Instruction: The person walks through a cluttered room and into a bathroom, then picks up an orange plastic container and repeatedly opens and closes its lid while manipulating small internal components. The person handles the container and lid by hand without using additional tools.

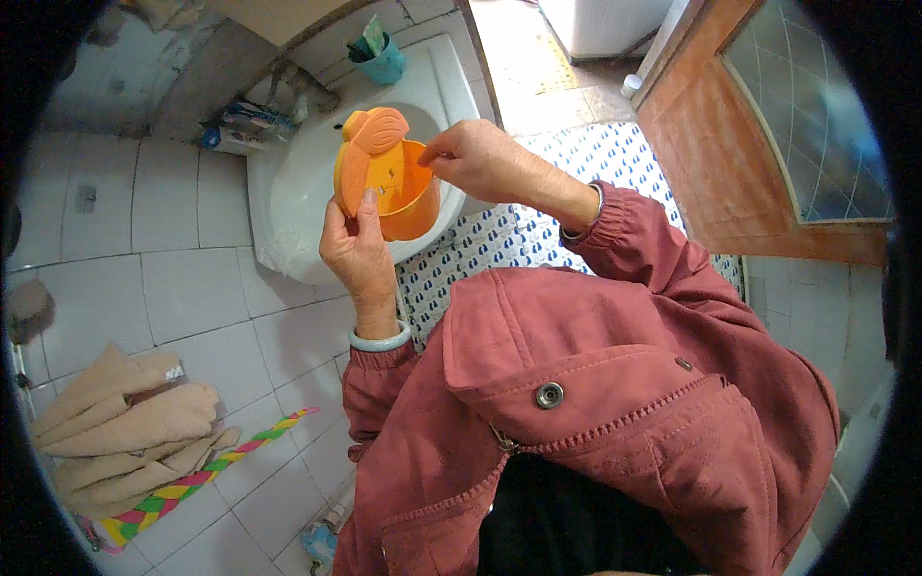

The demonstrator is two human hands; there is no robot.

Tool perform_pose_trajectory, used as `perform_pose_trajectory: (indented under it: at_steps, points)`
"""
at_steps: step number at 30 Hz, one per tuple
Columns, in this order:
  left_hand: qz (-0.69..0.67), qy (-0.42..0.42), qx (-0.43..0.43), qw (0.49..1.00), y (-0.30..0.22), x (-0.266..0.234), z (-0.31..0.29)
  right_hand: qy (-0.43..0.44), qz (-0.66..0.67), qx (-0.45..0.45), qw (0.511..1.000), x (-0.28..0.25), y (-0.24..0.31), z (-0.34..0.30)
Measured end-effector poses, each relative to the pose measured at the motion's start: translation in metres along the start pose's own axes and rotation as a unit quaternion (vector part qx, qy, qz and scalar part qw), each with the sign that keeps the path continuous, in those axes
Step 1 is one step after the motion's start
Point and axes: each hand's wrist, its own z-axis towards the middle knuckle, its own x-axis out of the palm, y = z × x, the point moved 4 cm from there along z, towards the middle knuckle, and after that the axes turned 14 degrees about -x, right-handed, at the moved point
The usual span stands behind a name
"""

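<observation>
Over the white sink point(288, 216) I hold an orange plastic cup-shaped holder point(415, 213) with a tall, rounded back plate shaped like an animal. My left hand point(357, 240) grips the plate's lower left side, thumb on its front. Small dark marks or holes show on the plate's inner face. My right hand point(473, 158) is closed at the holder's upper right rim, with thumb and forefinger pinched together there. Whether anything small sits between those fingertips is hidden. The bottom of the holder is out of sight.
A teal cup point(382, 63) with a tube in it stands on the sink's back corner, near the faucet point(309, 91). Beige towels point(134, 413) and a colourful braided strip point(206, 470) hang at left. A wooden door point(730, 144) stands at right, beside a footprint-patterned mat point(615, 158).
</observation>
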Motion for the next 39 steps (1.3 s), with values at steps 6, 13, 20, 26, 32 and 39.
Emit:
perform_pose_trajectory:
  at_steps: [6,13,20,26,32,39]
  points:
    - [0.013,-0.009,-0.001,1.0,-0.002,0.001,-0.004,-0.025,-0.053,-0.029,0.998,0.004,0.009,-0.007]
    - [0.028,-0.017,-0.007,0.999,0.0,-0.003,-0.006,-0.008,-0.111,-0.051,0.992,0.014,0.012,-0.008]
    - [0.017,-0.024,-0.001,1.0,0.002,-0.003,-0.008,0.0,-0.151,-0.048,0.987,0.02,0.014,-0.008]
    - [0.039,-0.023,-0.008,0.999,0.002,-0.005,-0.009,0.02,-0.185,-0.046,0.981,0.021,0.019,-0.011]
    - [0.034,-0.024,-0.01,0.999,0.003,-0.005,-0.011,0.037,-0.19,-0.052,0.98,0.027,0.025,-0.009]
    - [0.041,-0.031,-0.011,0.999,0.006,-0.007,-0.014,0.045,-0.151,-0.046,0.986,0.034,0.021,-0.007]
